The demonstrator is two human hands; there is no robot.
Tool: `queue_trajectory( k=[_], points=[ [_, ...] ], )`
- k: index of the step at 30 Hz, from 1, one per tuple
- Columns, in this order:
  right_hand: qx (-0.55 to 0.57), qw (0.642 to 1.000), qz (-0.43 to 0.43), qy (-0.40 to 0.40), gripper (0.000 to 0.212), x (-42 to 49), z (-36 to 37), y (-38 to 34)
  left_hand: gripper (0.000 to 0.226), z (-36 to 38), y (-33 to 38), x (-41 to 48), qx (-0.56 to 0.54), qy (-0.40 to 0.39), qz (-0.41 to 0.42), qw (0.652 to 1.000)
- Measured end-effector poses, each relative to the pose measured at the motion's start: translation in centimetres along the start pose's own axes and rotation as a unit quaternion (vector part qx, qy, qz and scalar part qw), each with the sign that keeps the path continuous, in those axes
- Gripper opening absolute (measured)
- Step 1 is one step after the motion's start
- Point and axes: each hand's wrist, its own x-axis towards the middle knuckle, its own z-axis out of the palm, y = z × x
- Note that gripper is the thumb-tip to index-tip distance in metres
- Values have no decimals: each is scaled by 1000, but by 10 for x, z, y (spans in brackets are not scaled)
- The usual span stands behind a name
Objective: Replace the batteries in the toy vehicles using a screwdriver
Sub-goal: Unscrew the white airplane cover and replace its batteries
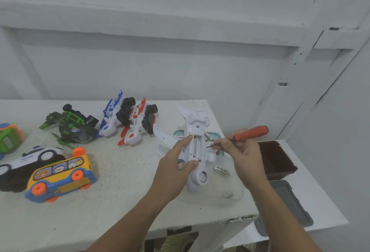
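Fixing the white plastic toy plane (197, 179) with a screwdriver

The left hand (176, 163) grips the plane, which lies belly up near the right end of the white counter (124, 171), with its battery slot open. The right hand (240, 155) is closed around the thin metal screwdriver with the orange handle (251, 132), and the tip points at the open slot. 1 small silver battery (221, 170) lies on the counter just beside the plane. A yellow toy bus with orange wheels (62, 177) sits on its side far to the left, near more toy cars.
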Motion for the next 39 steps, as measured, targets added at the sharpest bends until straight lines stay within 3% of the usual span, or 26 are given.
queue_trajectory(
  k=[14, 23, 30, 35, 39],
  points=[
    [-217, 963, -143, -68, 7, 17, 30, 7, 55, 0, 2, -3, -39, 17, 4, 999],
    [-144, 988, -31, -38, 12, 24, 29, -8, 55, 0, 1, -3, -40, 20, 0, 999],
    [-48, 995, 41, -76, 14, 31, 17, -18, 55, 0, 3, -4, -32, 10, 3, 999],
    [-7, 982, 118, -147, 20, 34, 3, -27, 54, -1, 4, -4, -32, 9, 4, 999],
    [-37, 988, 86, -125, 17, 36, -3, -29, 53, 0, 4, -3, -35, 8, 2, 999]
  ],
)
